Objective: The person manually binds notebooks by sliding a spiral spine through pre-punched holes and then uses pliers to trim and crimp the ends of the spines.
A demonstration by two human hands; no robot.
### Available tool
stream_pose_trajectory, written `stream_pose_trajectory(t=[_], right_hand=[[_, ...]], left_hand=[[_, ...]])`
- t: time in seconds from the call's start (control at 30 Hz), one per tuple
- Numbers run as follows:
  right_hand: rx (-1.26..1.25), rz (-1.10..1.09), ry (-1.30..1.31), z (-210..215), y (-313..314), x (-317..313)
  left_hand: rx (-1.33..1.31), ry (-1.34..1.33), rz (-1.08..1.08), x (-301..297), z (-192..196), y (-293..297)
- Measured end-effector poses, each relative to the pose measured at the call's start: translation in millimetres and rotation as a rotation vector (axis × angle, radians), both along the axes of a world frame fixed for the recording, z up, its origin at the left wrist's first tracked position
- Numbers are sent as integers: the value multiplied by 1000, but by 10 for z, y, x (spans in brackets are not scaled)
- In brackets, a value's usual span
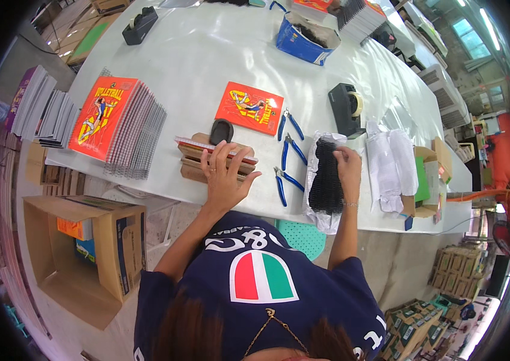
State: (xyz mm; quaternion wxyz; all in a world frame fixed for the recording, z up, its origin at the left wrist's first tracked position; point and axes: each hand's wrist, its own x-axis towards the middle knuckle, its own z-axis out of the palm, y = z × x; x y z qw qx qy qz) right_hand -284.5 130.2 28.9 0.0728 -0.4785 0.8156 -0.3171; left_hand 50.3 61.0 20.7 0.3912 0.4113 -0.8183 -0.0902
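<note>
My left hand [226,175] is loosely spread, its fingers bent over the top of a brown cardboard holder [193,172] at the table's near edge, fingertips against the thin sheets [191,144] standing upright in it. My right hand [349,171] is half curled, thumb and fingertips drawn together over the black coils [326,180], which lie in a bundle inside white wrapping [316,215]; I can't make out whether I have hold of one. Three blue-handled pliers [294,154] lie between my hands. Just beyond the holder sits a dark rounded object [221,131], with a red-covered book [249,108] flat on the white table [194,72] behind it. To my left stand stacked spiral-bound books [131,129].
</note>
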Motion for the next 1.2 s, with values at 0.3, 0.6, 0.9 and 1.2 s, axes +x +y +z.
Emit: stream_pose_trajectory(t=[0.3,0.6,0.9,1.2], right_hand=[[-69,473,-455,284,-297,1339],[-90,589,-361,242,-379,1436],[-126,637,-198,228,-368,1417],[-72,585,-545,73,-313,1491]], left_hand=[[48,-54,22,-186,-79,-150],[92,-21,-36,-173,-83,-191],[80,-52,-68,-112,-90,-196],[60,-94,-87,-99,-107,-231]])
